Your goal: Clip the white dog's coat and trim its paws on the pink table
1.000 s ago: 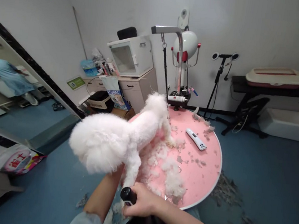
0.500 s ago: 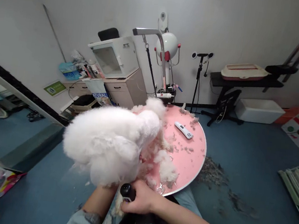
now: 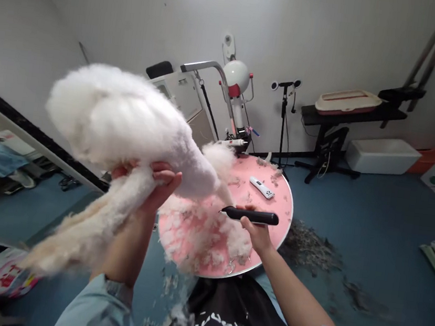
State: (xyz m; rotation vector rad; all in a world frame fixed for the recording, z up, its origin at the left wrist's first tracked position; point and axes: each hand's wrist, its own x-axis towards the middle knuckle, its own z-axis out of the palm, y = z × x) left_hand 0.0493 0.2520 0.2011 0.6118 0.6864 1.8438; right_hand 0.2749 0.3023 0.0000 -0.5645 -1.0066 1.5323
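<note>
A white fluffy dog [image 3: 124, 114] is raised at the front, its short-trimmed body sloping down to the right onto the round pink grooming table [image 3: 280, 213]. My left hand [image 3: 161, 185] is closed around the top of its front legs [image 3: 103, 218], under the chest; the legs stretch toward the lower left. In my right hand [image 3: 258, 234] is a black hair clipper [image 3: 254, 216], lying sideways with its blade end pointing left, near a hind leg [image 3: 225, 193]. Whether the blade touches fur I cannot tell. Cut white fur [image 3: 197, 229] covers the tabletop beneath.
A white clipper [image 3: 262, 187] and scissors [image 3: 230, 266] lie on the table. Behind stand a grooming arm [image 3: 209, 66], a white round-headed dryer [image 3: 236, 78] and a black stand [image 3: 284, 118]. Grey fur [image 3: 310, 248] litters the floor at right. A mirror [image 3: 13, 175] is at left.
My left hand has raised the dog's front end up and to the left. The black clipper in my right hand has moved up and right, turning from pointing toward me to sideways.
</note>
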